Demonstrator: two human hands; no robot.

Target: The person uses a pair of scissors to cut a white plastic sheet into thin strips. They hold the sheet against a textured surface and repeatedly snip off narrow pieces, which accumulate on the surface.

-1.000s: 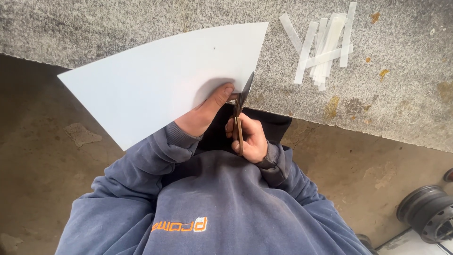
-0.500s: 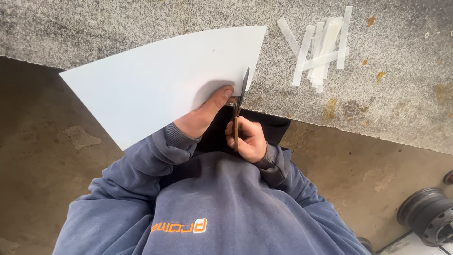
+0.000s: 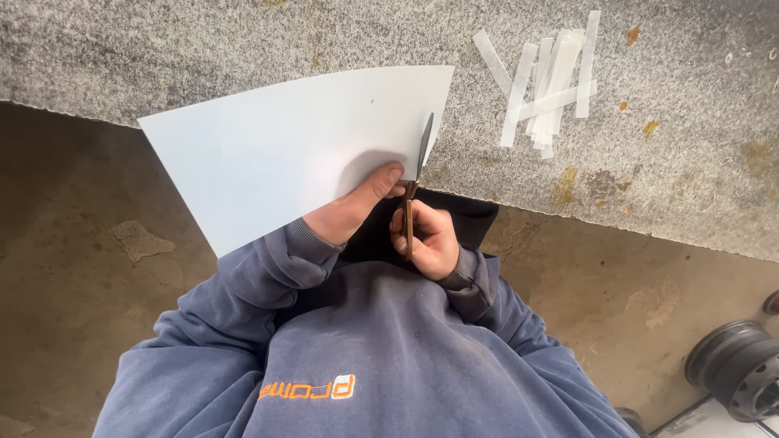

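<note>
From the head camera, the left hand point(image 3: 350, 209) comes up out of a dark blue sweatshirt sleeve point(image 3: 268, 272), its thumb laid flat on top of a white sheet of paper point(image 3: 296, 150) and the other fingers hidden beneath, so the sheet is pinched at its near right corner. The sheet curves slightly and juts out past the near edge of a grey stone slab point(image 3: 243, 40), its far part above the slab and its left corner hanging over the brown concrete floor point(image 3: 73, 243).

The right hand point(image 3: 428, 241) is curled tight around the handles of a pair of scissors point(image 3: 414, 182), knuckles turned leftward, wrist bent in close to the chest. The blades point away from the person and stand along the sheet's right edge, just beside the left thumb; they look nearly closed, though how far the cut runs cannot be told.

On the slab, toward its far right, lies a loose pile of narrow white paper strips point(image 3: 548, 81), overlapping and crossed, well apart from the sheet. A dark wheel rim point(image 3: 734, 369) sits on the floor at lower right.
</note>
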